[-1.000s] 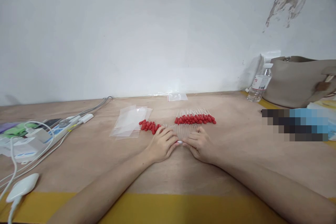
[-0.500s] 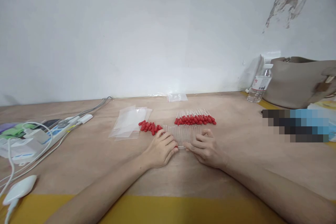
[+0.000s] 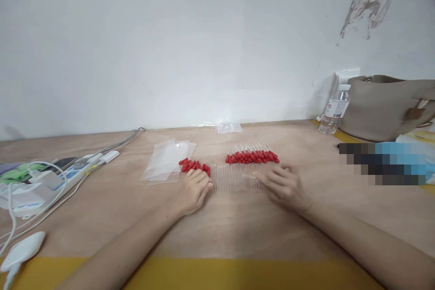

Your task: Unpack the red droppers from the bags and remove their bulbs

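Left hand (image 3: 192, 190): flat on tan wooden worktop (image 3: 238, 231), grip loose, fingertips touching left end of row of clear glass tubes (image 3: 234, 178).
Right hand (image 3: 283, 186): grip loose, holding nothing, touching the row's right end.
Loose red rubber caps (image 3: 194, 166): just behind left hand.

Brown wooden bench (image 3: 238, 231), yellow front edge: row of clear glass tubes (image 3: 234, 177), red rubber caps (image 3: 194, 166), clear plastic bags (image 3: 166, 158), white power strip (image 3: 73, 173), plastic water bottle (image 3: 334, 109).

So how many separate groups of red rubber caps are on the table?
2. A small pile lies just beyond the left hand; a longer row lies beyond the clear tubes. The hands may hide a few loose ones.
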Demonstrator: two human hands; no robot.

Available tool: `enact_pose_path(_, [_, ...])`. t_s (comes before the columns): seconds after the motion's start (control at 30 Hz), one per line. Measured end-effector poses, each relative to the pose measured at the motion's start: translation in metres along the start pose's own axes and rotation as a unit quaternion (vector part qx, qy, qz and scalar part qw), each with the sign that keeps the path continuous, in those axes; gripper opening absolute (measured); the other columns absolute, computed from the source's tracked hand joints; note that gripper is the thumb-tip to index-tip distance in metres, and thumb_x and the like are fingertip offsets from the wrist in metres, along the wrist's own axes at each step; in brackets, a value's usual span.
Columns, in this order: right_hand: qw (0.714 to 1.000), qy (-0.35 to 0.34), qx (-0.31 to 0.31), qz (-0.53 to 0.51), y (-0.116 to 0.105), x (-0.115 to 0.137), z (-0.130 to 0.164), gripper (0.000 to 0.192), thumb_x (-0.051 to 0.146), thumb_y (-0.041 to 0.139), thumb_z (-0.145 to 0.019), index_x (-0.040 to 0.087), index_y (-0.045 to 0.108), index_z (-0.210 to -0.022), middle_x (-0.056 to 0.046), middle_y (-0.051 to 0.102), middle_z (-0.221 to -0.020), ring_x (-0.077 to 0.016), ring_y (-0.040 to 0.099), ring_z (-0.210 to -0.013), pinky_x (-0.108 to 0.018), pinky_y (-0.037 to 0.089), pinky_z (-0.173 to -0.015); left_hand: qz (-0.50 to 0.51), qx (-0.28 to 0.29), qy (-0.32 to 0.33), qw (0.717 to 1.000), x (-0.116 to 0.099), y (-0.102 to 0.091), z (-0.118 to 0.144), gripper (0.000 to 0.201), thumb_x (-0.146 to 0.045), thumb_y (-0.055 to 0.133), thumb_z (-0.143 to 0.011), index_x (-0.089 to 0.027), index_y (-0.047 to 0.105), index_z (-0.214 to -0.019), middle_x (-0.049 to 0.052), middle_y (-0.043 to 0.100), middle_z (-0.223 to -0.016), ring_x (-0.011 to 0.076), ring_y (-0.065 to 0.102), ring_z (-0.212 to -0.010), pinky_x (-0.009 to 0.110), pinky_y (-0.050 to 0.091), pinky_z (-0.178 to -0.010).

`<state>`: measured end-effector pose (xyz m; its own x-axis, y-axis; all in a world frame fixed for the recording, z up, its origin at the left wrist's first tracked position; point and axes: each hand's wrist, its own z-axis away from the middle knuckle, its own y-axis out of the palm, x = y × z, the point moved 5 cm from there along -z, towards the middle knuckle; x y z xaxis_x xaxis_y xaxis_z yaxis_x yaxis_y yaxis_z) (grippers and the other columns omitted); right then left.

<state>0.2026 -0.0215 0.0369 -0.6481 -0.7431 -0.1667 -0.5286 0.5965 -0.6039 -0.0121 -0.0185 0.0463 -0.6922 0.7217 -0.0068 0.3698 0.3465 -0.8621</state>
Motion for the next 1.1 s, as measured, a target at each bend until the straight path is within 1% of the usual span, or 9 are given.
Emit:
enact_pose_path(0.07, [0.996,0.093,0.006,-0.011,0.004,-0.012,-0.001,0.026,0.021,0.044,-0.085,0.024,0.060,-0.105,-0.002,0.064,-0.076,-0.0125,0.053,-0.071,-0.031,0.030,-0.071,0.034,-0.039,-0.055,0.997,0.015,-0.008,-0.001,0.026,-0.023,0.028,-0.090,-0.018,0.054,-0.091,0.005,0.053,-0.081,0.0155,0.049,-0.076,0.029,0.040,-0.070])
enact_pose_path(0.17, [0.985,0.156,0.054,-0.049,0.015,-0.016,-0.006,0.027,0.021,0.041,-0.085,0.020,0.060,-0.104,-0.004,0.065,-0.081,-0.0132,0.054,-0.072,-0.030,0.031,-0.071,0.065,-0.094,-0.111,0.987,0.031,-0.017,-0.004,0.029,-0.021,0.030,-0.090,-0.019,0.047,-0.112,0.006,0.046,-0.090,0.0143,0.049,-0.082,0.029,0.043,-0.075])
enact_pose_path(0.3, [0.979,0.188,0.069,-0.047,0.020,-0.018,-0.012,0.024,0.021,0.041,-0.084,0.021,0.062,-0.096,-0.003,0.067,-0.082,-0.0143,0.056,-0.072,-0.030,0.031,-0.071,0.052,-0.128,-0.170,0.976,0.050,-0.022,-0.005,0.035,-0.016,0.030,-0.088,-0.021,0.043,-0.120,0.004,0.041,-0.087,0.0125,0.051,-0.077,0.029,0.045,-0.075])
enact_pose_path(0.43, [0.981,0.176,0.078,-0.001,0.022,-0.023,-0.018,0.022,0.020,0.043,-0.082,0.019,0.065,-0.088,-0.004,0.066,-0.071,-0.0152,0.055,-0.068,-0.030,0.028,-0.070,0.034,-0.152,-0.199,0.968,0.065,-0.020,-0.004,0.033,-0.016,0.038,-0.085,-0.020,0.044,-0.117,0.004,0.051,-0.089,0.0137,0.054,-0.078,0.029,0.046,-0.074])
enact_pose_path(0.5, [0.982,0.161,0.094,0.018,0.026,-0.021,-0.020,0.021,0.019,0.044,-0.081,0.019,0.065,-0.083,-0.003,0.065,-0.067,-0.0154,0.054,-0.067,-0.031,0.027,-0.069,0.018,-0.158,-0.193,0.968,0.069,-0.016,-0.005,0.028,-0.016,0.042,-0.082,-0.019,0.050,-0.109,0.004,0.056,-0.090,0.0152,0.055,-0.081,0.029,0.046,-0.075])
enact_pose_path(0.63, [0.980,0.156,0.117,0.031,0.033,-0.014,-0.021,0.020,0.019,0.045,-0.080,0.019,0.064,-0.074,-0.004,0.064,-0.068,-0.0160,0.052,-0.069,-0.032,0.024,-0.068,-0.013,-0.126,-0.145,0.981,0.070,-0.004,-0.008,0.020,-0.015,0.041,-0.081,-0.018,0.059,-0.091,0.006,0.060,-0.090,0.0171,0.056,-0.084,0.030,0.047,-0.075])
enact_pose_path(0.87, [0.980,0.150,0.130,0.002,0.039,-0.008,-0.014,0.022,0.036,0.048,-0.082,0.019,0.062,-0.084,-0.005,0.062,-0.078,-0.0182,0.048,-0.077,-0.033,0.025,-0.071,-0.065,-0.048,-0.081,0.993,0.066,0.011,-0.006,0.030,-0.016,0.034,-0.087,-0.018,0.055,-0.108,0.008,0.060,-0.100,0.0198,0.054,-0.090,0.034,0.043,-0.078])
enact_pose_path(1.03, [0.976,0.148,0.156,-0.025,0.038,-0.006,-0.014,0.030,0.045,0.049,-0.080,0.020,0.062,-0.091,-0.005,0.059,-0.080,-0.0186,0.046,-0.079,-0.034,0.026,-0.072,-0.105,-0.011,-0.106,0.989,0.061,0.007,-0.004,0.030,-0.023,0.036,-0.088,-0.019,0.050,-0.114,0.006,0.067,-0.082,0.0233,0.054,-0.092,0.041,0.034,-0.080])
enact_pose_path(1.1, [0.975,0.147,0.166,-0.034,0.036,-0.005,-0.014,0.035,0.049,0.050,-0.078,0.021,0.062,-0.094,-0.005,0.058,-0.081,-0.0186,0.046,-0.079,-0.035,0.026,-0.073,-0.105,-0.009,-0.114,0.988,0.057,0.002,-0.003,0.031,-0.025,0.037,-0.087,-0.019,0.049,-0.116,0.007,0.067,-0.084,0.0239,0.051,-0.100,0.045,0.027,-0.088])
